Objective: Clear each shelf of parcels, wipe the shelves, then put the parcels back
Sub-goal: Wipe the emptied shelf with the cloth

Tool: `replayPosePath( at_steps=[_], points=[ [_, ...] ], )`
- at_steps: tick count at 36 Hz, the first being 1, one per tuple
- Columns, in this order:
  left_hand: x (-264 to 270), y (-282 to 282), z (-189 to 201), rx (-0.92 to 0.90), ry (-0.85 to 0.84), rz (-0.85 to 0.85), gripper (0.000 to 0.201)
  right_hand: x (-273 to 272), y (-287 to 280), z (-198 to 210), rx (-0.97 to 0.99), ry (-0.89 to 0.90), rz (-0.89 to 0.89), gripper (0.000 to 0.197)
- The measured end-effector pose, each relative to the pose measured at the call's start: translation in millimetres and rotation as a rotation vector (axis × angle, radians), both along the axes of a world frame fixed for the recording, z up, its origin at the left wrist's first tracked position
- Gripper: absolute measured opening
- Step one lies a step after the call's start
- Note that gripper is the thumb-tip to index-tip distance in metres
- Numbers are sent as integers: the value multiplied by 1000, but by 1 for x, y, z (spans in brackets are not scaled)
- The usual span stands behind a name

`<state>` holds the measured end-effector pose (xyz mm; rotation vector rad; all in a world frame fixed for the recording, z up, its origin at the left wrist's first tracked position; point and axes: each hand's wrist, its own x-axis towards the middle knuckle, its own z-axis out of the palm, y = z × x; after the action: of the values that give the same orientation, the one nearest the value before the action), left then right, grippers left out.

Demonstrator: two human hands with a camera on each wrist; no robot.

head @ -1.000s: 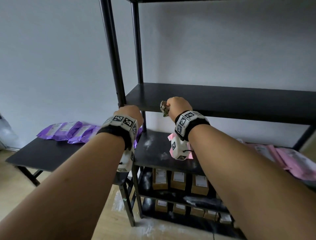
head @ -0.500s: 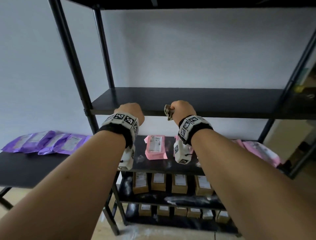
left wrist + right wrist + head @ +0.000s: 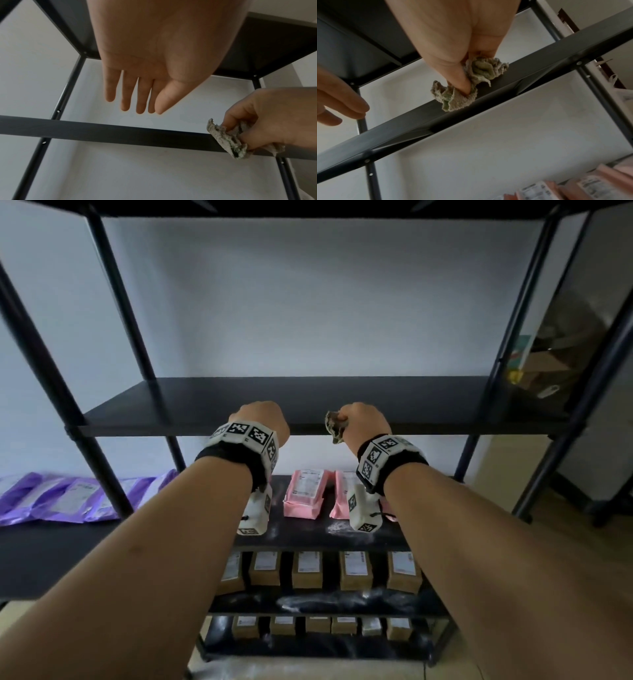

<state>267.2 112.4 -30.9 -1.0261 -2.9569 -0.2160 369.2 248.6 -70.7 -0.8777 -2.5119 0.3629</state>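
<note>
Cloth (image 3: 464, 86), crumpled and grey-green, pinched in the grip of the right hand (image 3: 364, 422) and held at the front edge of the bare middle shelf (image 3: 342, 402), ready to wipe. Left hand (image 3: 137, 83) empty beside it, fingers straight and relaxed, raised before the same edge but apart from it. Pink parcels (image 3: 305, 489) lying on the shelf below, amid white dusty smears; brown boxes (image 3: 308, 571) lined up on the two lowest shelves. Purple parcels (image 3: 65, 499) set out on the low dark desk (image 3: 51, 553) to the left, probably the ones taken off this shelf. Judged as the wiping step for the middle shelf, with lower shelves not yet cleared. Risks from here: cloth bunched so small that only a narrow strip gets cleaned per pass, leaving the back corners untouched; dust pushed off the front edge and onto the pink parcels underneath; cloth slipping from so light a pinch under hard pressure on the shelf.
</note>
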Motion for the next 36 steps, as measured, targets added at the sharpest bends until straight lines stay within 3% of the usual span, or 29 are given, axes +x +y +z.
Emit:
replayPosePath(
  at_steps=[11,17,36],
  points=[
    [68,65,4,-16,28,-37,12,72,65,-5,8,26,-98,23],
    [100,102,5,-4,9,-85,13,115,98,-4,192,-40,-194,20],
    [182,204,-7,-25,58,-273,13,215,189,-5,17,45,-424,18]
  ],
)
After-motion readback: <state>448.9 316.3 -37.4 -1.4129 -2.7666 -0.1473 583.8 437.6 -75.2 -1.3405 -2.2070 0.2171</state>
